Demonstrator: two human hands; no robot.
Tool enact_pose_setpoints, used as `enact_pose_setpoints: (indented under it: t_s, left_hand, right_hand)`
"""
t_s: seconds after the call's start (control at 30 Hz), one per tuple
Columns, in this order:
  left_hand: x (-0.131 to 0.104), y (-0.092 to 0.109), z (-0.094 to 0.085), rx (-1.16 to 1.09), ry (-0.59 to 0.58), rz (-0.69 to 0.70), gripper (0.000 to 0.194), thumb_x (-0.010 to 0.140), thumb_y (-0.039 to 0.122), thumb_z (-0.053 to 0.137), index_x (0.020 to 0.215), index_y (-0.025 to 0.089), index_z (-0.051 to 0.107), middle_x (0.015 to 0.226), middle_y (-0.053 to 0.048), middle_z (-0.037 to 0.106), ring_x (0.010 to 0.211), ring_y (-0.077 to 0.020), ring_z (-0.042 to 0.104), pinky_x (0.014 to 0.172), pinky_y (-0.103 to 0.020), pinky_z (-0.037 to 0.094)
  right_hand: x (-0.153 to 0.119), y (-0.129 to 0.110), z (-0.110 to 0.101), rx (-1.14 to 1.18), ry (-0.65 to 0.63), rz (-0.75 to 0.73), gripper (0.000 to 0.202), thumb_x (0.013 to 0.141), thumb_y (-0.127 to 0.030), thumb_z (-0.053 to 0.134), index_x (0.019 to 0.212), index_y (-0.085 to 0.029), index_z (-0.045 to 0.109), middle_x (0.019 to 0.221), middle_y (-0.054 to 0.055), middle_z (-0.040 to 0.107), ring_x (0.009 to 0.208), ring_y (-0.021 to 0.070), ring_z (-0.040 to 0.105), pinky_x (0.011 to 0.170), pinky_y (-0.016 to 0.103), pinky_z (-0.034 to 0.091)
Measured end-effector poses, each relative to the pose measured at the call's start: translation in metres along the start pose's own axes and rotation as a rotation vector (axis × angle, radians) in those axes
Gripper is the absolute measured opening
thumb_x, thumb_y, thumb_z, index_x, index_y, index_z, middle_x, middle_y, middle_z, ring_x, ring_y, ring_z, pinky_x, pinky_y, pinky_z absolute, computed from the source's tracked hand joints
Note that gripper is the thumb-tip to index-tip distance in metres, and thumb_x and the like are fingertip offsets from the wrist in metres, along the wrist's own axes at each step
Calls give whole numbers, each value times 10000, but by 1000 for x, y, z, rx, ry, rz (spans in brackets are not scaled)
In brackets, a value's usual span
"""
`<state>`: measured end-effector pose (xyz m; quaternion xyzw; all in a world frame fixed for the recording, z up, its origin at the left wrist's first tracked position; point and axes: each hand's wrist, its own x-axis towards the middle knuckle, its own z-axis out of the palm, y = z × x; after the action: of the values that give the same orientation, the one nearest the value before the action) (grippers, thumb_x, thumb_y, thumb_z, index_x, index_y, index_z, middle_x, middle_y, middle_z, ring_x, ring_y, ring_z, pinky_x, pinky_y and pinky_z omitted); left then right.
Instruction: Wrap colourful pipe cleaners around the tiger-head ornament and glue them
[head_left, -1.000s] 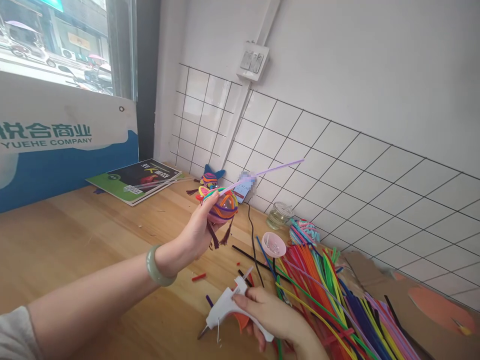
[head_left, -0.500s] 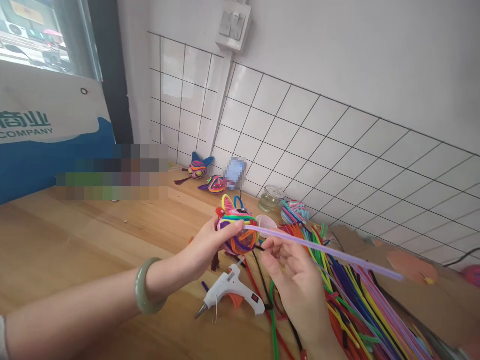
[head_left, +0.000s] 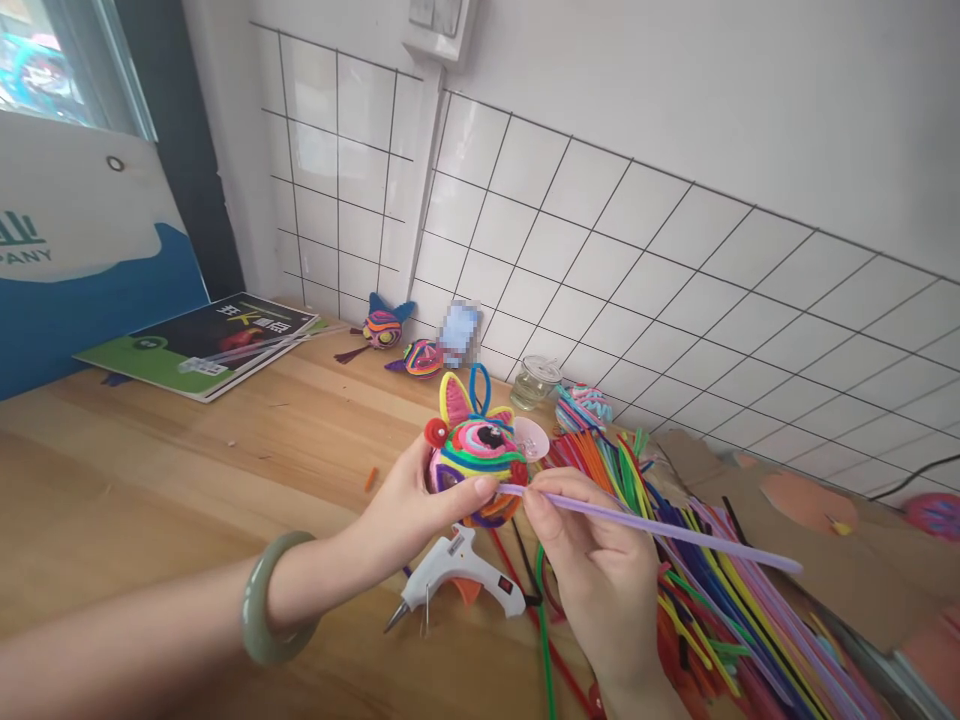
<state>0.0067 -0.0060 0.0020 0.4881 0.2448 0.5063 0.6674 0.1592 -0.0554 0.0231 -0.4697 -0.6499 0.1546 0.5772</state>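
Note:
A round, colourful pipe-cleaner figure (head_left: 480, 448) with pointed pink-and-yellow ears and a blue loop on top is gripped in my left hand (head_left: 442, 490), whose thumb lies across its front. One end of a lilac pipe cleaner (head_left: 675, 532) lies against the figure by my left thumb tip. Between its thumb and fingers, my right hand (head_left: 596, 550) pinches this strip near the figure, and the free end points right. Below my hands, a white glue gun (head_left: 457, 575) rests on the table, nozzle to the lower left.
Many coloured pipe cleaners (head_left: 720, 590) lie at the right beside brown cardboard (head_left: 810, 560). Along the wall stand two finished-looking figures (head_left: 384, 325), a glass jar (head_left: 534, 383) and a blue-and-pink ball (head_left: 583, 408). Booklets (head_left: 210, 345) lie at the back left of the wooden table (head_left: 300, 450).
My right fingers have closed on the lilac strip near the figure. The figure has been turned so its eye and ears show more. The view has shifted, and booklets now show at the left.

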Motion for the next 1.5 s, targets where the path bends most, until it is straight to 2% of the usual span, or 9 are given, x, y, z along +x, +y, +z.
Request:
enact_pose_setpoints:
  t_s: [0.13, 0.3, 0.53, 0.73, 1.0, 1.17, 1.37, 1.5]
  left_hand:
    - [-1, 2, 2, -21, -37, 65, 405, 741, 348, 799, 1081, 174, 666, 1147, -110, 741, 1013, -268, 698, 825, -313, 564]
    - [-3, 1, 1, -15, -86, 64, 406, 784, 330, 768, 1149, 190, 659, 1190, -102, 726, 1065, -277, 685, 832, -308, 565]
    - [-4, -3, -2, 13, -62, 11, 464, 760, 367, 785, 1139, 162, 614, 1096, -117, 747, 926, -243, 711, 713, -272, 572]
    - [-3, -3, -2, 24, -65, 13, 430, 748, 363, 792, 1081, 163, 607, 1065, -107, 749, 885, -216, 708, 724, -267, 568]
    - [-2, -3, -4, 48, -80, -17, 438, 765, 371, 775, 1110, 166, 600, 1103, -109, 741, 914, -221, 702, 722, -267, 562]
    - [-1, -1, -6, 49, -120, -2, 428, 781, 375, 765, 1125, 173, 610, 1154, -110, 727, 1036, -266, 680, 833, -312, 558]
    - [5, -9, -13, -44, -183, 28, 519, 830, 532, 668, 1214, 187, 618, 1323, -128, 640, 1229, -332, 580, 1015, -416, 484]
    - [7, -10, -14, -41, -241, -25, 516, 875, 485, 631, 1279, 166, 595, 1330, -150, 633, 1221, -348, 585, 1032, -471, 461]
  right_hand:
    - [0, -1, 1, 10, -4, 17, 106, 874, -217, 644, 773, -206, 674, 745, 1, 666, 714, 125, 630, 682, 200, 538]
    - [0, -2, 1, 34, -17, 40, 110, 872, -205, 641, 764, -202, 657, 723, -12, 635, 683, 111, 606, 643, 185, 520]
    - [0, 1, 0, 55, -44, 45, 130, 883, -214, 637, 754, -204, 627, 723, -15, 600, 685, 117, 581, 645, 210, 501]
    - [0, 2, 1, 64, -45, 34, 121, 884, -200, 631, 764, -207, 619, 727, -19, 604, 681, 116, 580, 637, 210, 492]
    - [-2, 4, 0, 22, -41, 36, 117, 892, -224, 627, 778, -203, 613, 733, -17, 603, 694, 124, 583, 666, 235, 495]
    - [-4, 6, 0, 8, -62, 114, 117, 898, -268, 631, 802, -206, 609, 739, -16, 605, 688, 127, 598, 649, 233, 497]
    - [-2, 12, 0, -24, -29, 145, 128, 891, -299, 637, 802, -209, 616, 737, -17, 620, 670, 122, 599, 633, 221, 496]
    - [-2, 16, 2, -18, -28, 182, 132, 884, -321, 642, 813, -211, 628, 791, 1, 652, 731, 146, 629, 671, 244, 516]
